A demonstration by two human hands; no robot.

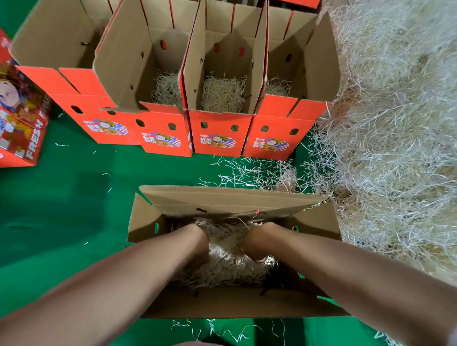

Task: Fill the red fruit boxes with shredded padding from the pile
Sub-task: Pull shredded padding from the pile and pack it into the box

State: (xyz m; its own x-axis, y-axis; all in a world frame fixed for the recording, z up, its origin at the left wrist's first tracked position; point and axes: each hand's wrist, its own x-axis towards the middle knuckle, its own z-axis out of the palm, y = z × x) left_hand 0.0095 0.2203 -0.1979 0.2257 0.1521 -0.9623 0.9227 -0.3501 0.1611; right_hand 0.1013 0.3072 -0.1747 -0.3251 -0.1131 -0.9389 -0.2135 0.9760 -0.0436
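An open cardboard box stands right in front of me on the green cloth, its far flap raised. Pale shredded padding covers its bottom. Both my hands reach down inside it. My left hand and my right hand sit side by side in the padding, with their fingers buried in the shreds and hidden. The big pile of shredded padding fills the whole right side of the view.
A row of open red fruit boxes stands beyond: one looks empty, and three hold some padding. A printed red box sits at far left. Loose shreds lie on the green cloth.
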